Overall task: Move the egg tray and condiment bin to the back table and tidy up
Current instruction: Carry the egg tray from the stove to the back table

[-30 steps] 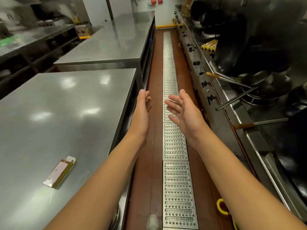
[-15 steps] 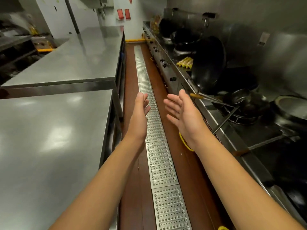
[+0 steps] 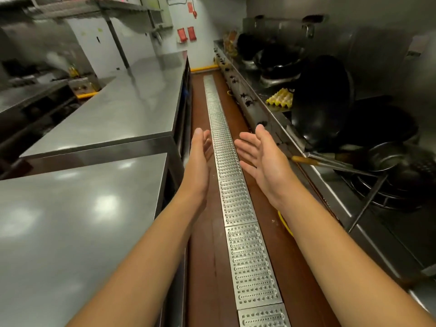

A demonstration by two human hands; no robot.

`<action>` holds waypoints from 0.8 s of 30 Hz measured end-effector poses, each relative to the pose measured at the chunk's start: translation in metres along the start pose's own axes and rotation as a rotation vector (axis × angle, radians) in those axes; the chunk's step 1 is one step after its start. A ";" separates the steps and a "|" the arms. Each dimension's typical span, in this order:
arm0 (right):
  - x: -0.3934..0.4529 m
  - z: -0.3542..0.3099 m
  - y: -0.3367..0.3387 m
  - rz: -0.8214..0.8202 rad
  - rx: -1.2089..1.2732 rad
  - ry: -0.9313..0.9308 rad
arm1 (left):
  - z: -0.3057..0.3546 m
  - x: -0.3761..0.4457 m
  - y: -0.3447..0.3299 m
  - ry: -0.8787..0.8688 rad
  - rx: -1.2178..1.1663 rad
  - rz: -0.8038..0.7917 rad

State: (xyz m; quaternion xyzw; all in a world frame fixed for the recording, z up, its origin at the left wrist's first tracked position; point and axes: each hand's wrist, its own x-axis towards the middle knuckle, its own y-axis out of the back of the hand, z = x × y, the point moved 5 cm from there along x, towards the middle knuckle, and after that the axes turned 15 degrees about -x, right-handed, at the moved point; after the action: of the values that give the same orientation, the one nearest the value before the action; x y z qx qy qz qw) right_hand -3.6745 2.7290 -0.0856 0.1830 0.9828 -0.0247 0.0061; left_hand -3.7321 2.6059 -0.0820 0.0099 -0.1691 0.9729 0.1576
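A yellow egg tray [image 3: 280, 98] lies on the cooking line at the right, partly hidden behind a large black wok [image 3: 320, 100]. Both my arms reach forward over the aisle. My left hand [image 3: 199, 159] is held edge-on with straight fingers and holds nothing. My right hand [image 3: 262, 154] is palm up, fingers spread, also empty. Both hands are well short of the egg tray. I see no condiment bin in view.
Steel tables [image 3: 77, 208] [image 3: 132, 109] run along the left of the aisle. A metal drain grate [image 3: 233, 192] runs down the brown floor. The stove line [image 3: 342, 185] at the right holds several woks, pans and ladle handles [image 3: 304, 159] that stick out toward the aisle.
I have moved forward along the aisle and the view has lifted; the egg tray is nearer. The small box on the near table has left view. Both hands stay open and empty.
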 end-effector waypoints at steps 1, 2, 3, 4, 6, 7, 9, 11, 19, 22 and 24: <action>0.013 0.000 -0.003 -0.009 0.004 -0.005 | -0.001 0.012 0.004 -0.005 0.012 0.028; 0.023 0.001 -0.005 -0.016 0.007 -0.013 | -0.002 0.021 0.007 -0.008 0.015 0.053; 0.038 0.001 -0.011 -0.041 0.012 -0.028 | -0.004 0.035 0.012 -0.006 0.011 0.075; 0.044 0.003 -0.014 -0.054 0.011 -0.037 | -0.007 0.041 0.013 0.005 0.009 0.078; 0.056 0.007 -0.018 -0.070 0.014 -0.048 | -0.011 0.052 0.015 0.016 0.004 0.077; 0.069 0.008 -0.022 -0.080 0.013 -0.050 | -0.012 0.063 0.018 0.010 0.001 0.087; 0.100 0.010 -0.031 -0.094 0.003 -0.056 | -0.016 0.091 0.026 0.012 -0.002 0.107; 0.127 0.012 -0.040 -0.100 0.000 -0.061 | -0.019 0.117 0.034 0.020 -0.012 0.116; 0.242 0.000 -0.093 -0.102 -0.054 -0.040 | -0.013 0.237 0.074 -0.001 -0.080 0.065; 0.282 -0.009 -0.100 -0.064 -0.059 -0.012 | -0.008 0.279 0.070 0.010 -0.072 -0.011; 0.303 -0.013 -0.097 -0.029 -0.063 0.001 | -0.010 0.305 0.066 0.031 -0.071 -0.034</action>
State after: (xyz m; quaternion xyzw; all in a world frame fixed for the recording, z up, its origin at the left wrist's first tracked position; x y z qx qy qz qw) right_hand -3.9924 2.7487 -0.0743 0.1683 0.9857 0.0061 0.0109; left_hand -4.0419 2.6424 -0.0906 -0.0078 -0.2008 0.9635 0.1770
